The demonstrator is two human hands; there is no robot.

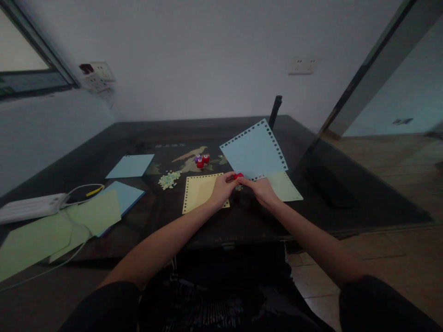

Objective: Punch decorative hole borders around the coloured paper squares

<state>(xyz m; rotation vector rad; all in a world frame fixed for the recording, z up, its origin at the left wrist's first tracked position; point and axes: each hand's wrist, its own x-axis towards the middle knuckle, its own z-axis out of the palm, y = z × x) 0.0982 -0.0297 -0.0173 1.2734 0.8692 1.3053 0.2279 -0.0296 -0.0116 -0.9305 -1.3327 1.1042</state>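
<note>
Your L hand (221,188) grasps 1 red punch (238,175) at the lower edge of 1 blue sheet (254,150), edges w/ rows of holes. Your R hand (262,190) meets it there; can't tell if it's gripping punch or sheet. 1 yellow sheet (200,192) nr L wrist, 1 green sheet (286,188) partly under blue. Beyond, to L: 3 spare punches (200,161) (2 red, 1 purple), 1 heap of bits (169,180). Far L: 1 power strip (31,207). Far R: 1 dark slab (328,186).
</note>
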